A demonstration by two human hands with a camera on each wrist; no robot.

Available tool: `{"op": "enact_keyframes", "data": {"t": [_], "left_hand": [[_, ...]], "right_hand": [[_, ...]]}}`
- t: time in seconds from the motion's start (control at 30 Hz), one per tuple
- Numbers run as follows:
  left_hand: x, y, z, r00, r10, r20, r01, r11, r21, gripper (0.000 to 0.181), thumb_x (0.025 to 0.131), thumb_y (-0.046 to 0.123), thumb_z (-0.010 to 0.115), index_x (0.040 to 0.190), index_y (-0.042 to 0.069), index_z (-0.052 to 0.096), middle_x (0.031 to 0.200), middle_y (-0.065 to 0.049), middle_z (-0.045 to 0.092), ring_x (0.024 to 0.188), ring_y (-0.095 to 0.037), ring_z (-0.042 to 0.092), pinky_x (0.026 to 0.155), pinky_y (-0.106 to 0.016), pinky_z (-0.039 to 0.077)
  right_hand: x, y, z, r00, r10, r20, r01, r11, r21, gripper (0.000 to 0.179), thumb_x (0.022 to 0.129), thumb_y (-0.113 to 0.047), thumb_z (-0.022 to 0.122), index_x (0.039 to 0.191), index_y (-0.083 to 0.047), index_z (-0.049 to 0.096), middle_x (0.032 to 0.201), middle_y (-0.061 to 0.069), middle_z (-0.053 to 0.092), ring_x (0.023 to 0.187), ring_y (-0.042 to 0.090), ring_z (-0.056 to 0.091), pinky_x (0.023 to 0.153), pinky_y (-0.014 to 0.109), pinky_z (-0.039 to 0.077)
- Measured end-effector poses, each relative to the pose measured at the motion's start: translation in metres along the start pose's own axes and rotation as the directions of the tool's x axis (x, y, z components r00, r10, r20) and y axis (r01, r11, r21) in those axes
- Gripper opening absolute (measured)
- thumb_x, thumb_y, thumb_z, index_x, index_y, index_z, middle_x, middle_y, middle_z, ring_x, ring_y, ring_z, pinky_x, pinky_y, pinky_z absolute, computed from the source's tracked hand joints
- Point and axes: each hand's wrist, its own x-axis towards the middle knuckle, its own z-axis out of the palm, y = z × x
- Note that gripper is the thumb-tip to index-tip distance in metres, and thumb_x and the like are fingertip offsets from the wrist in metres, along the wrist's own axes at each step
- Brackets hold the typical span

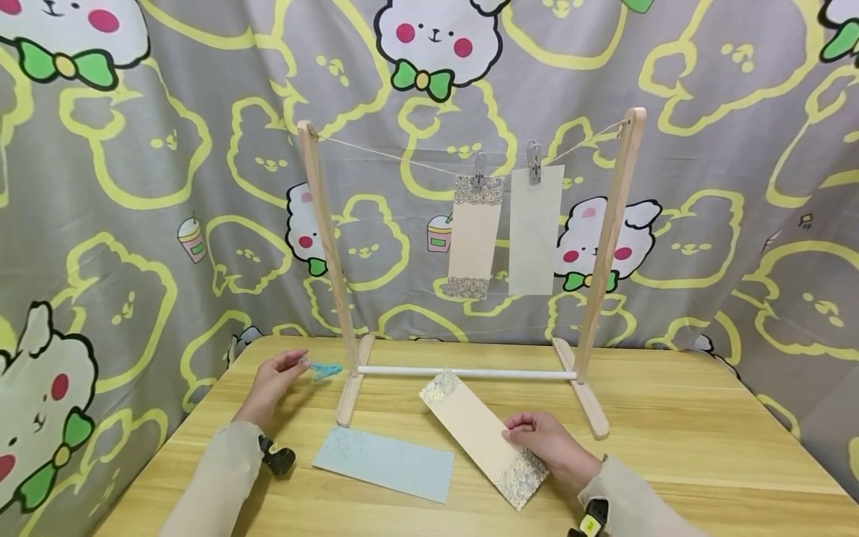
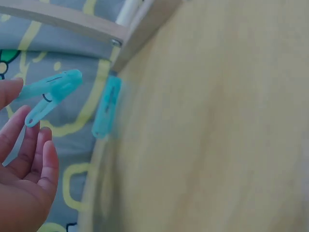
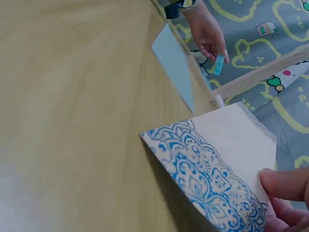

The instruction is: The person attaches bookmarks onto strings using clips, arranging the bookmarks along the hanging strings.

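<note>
My left hand (image 1: pixel 270 385) pinches a translucent teal clothespin (image 2: pixel 58 92) by its handle ends, above the table's left side. A second teal clothespin (image 2: pixel 107 107) lies on the tabletop near the rack's foot. My right hand (image 1: pixel 553 445) grips a long cream card (image 1: pixel 478 431) by its side edge, thumb on top. Lacy patterning covers both ends of this card; the near end shows blue swirls (image 3: pixel 207 176) in the right wrist view. Between the hands, a pale blue card (image 1: pixel 385 464) lies flat on the table.
A wooden rack (image 1: pixel 324 246) with a white crossbar (image 1: pixel 463 372) stands at the back. From its sagging string (image 1: pixel 392 155) hang a lace-ended cream card (image 1: pixel 475 239) and a plain pale card (image 1: pixel 535 231), each under a grey clothespin. A patterned curtain (image 1: pixel 201 171) hangs behind.
</note>
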Motion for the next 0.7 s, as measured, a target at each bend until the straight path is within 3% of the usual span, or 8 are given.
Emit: {"op": "enact_keyframes", "data": {"t": [0.27, 0.43, 0.6, 0.7], "left_hand": [[-0.003, 0.021, 0.005, 0.999, 0.02, 0.043, -0.018, 0.998, -0.06, 0.064, 0.09, 0.042, 0.061, 0.139, 0.004, 0.043, 0.136, -0.014, 0.046, 0.113, -0.012, 0.046, 0.103, -0.038, 0.035], [-0.006, 0.04, 0.012, 0.999, 0.016, 0.049, -0.01, 0.994, -0.108, 0.067, 0.088, 0.047, 0.062, 0.138, 0.007, 0.045, 0.136, -0.01, 0.047, 0.112, -0.01, 0.049, 0.106, -0.043, 0.033], [-0.007, 0.058, 0.017, 0.997, 0.062, 0.051, -0.055, 0.99, -0.132, 0.064, 0.088, 0.047, 0.062, 0.136, 0.006, 0.048, 0.125, -0.001, 0.055, 0.108, -0.006, 0.051, 0.102, -0.036, 0.038], [-0.008, 0.069, 0.022, 0.994, 0.095, 0.063, -0.084, 0.984, -0.156, 0.064, 0.088, 0.046, 0.063, 0.135, 0.005, 0.049, 0.127, -0.004, 0.055, 0.106, -0.003, 0.052, 0.099, -0.033, 0.039]], "right_hand": [[0.006, -0.014, 0.002, 0.997, -0.022, -0.072, 0.023, 1.0, 0.018, 0.017, 0.087, -0.002, 0.061, 0.098, 0.01, 0.058, 0.083, 0.004, 0.058, 0.076, 0.012, 0.053, 0.065, 0.02, 0.046], [0.012, -0.022, 0.007, 0.992, -0.024, -0.122, 0.029, 0.999, 0.033, 0.017, 0.086, -0.002, 0.063, 0.098, 0.009, 0.059, 0.081, 0.003, 0.061, 0.075, 0.011, 0.055, 0.064, 0.019, 0.046], [0.018, -0.028, 0.012, 0.985, -0.022, -0.172, 0.031, 0.998, 0.053, 0.015, 0.085, 0.0, 0.063, 0.098, 0.008, 0.059, 0.08, 0.003, 0.062, 0.073, 0.011, 0.055, 0.064, 0.02, 0.046], [0.022, -0.032, 0.015, 0.979, -0.021, -0.204, 0.036, 0.997, 0.071, 0.013, 0.086, 0.001, 0.063, 0.097, 0.008, 0.06, 0.079, 0.002, 0.064, 0.072, 0.01, 0.056, 0.063, 0.02, 0.046]]}}
